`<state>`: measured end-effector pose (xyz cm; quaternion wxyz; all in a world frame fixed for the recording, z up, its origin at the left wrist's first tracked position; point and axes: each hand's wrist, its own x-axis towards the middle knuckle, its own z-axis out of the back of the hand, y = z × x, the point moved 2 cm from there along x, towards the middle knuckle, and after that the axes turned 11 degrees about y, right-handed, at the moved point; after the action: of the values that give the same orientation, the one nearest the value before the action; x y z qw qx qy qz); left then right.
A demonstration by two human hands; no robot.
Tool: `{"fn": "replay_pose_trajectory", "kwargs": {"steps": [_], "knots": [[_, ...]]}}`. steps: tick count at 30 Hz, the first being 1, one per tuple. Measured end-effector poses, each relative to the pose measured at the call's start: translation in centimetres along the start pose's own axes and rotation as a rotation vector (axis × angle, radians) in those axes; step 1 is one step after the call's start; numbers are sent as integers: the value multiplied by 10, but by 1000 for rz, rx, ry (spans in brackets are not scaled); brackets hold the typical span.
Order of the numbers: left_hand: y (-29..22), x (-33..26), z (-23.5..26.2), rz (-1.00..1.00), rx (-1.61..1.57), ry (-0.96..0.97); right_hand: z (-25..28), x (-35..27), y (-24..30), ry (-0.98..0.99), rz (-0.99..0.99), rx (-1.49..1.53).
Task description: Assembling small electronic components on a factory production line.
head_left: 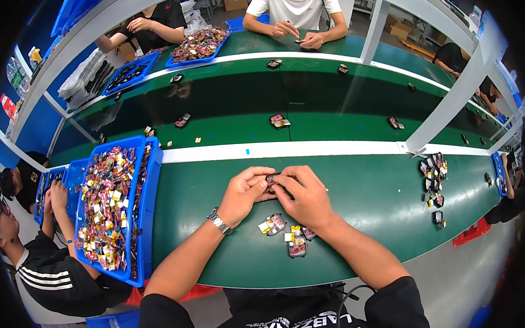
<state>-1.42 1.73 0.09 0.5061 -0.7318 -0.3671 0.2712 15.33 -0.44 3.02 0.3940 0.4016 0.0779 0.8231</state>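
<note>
My left hand (243, 195) holds a small black plastic case with a reddish circuit board (270, 179) at the middle of the green bench. Its fingers curl around the case's left side. My right hand (305, 198) closes on the same piece from the right, fingertips pressed on it. The fingers cover most of the case. Just nearer to me lie a few similar pieces: one case with a red board and white part (272, 224), and another dark case (298, 248) with yellow and white parts by it, partly beside my right wrist.
At left, a blue tray (139, 269) is heaped with small red boards with white and yellow parts. A cluster of black cases (433, 177) lies at right. Beyond the white rail (309, 149), a green belt (232, 130) carries scattered cases. Co-workers sit at left, right and opposite.
</note>
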Motion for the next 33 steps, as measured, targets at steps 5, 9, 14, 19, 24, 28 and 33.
{"fn": "replay_pose_trajectory", "kwargs": {"steps": [5, 9, 14, 19, 24, 28, 33], "knots": [[0, -3, 0, 9, -1, -21, -4, -1, 2, -5, 51, -87], [-2, -1, -4, 17, 10, -28, -3, -1, -1, -37, 43, -106], [-1, 1, -5, 8, 14, -47, -7, -2, -2, 2, 36, -135], [5, 3, -6, -41, 111, -149, -5, 1, -1, 7, -16, -75], [8, 2, -7, -77, 194, -193, -9, -4, -4, 39, -76, 105], [11, 3, -7, -106, 266, -203, -9, 2, -6, 78, -460, 527], [7, 6, 1, -192, 151, -207, -14, 27, -40, 161, -511, 573]]}}
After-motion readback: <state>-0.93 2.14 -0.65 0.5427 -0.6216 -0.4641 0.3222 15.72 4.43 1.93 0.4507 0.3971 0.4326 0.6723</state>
